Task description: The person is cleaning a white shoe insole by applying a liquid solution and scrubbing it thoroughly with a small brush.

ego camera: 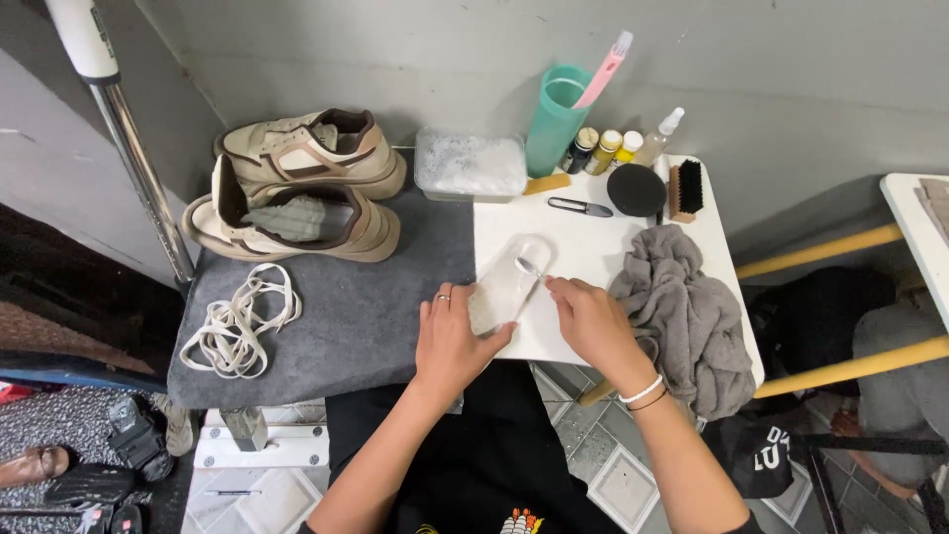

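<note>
Insole, pale and translucent-looking [506, 282], lies flat on the white table top [583, 247], its long axis slanting from near-left up to far-right. Nearest the body, the left hand [450, 341] is closed over its near end, fingers pinning it down. Just to the right, the right hand [593, 321] pinches a small thin tool [529, 267] whose tip touches the far half of the insole. Beside the right wrist sits a crumpled grey cloth [682, 307]; farther off stand two beige sneakers [306, 188] on a grey mat [366, 297].
</note>
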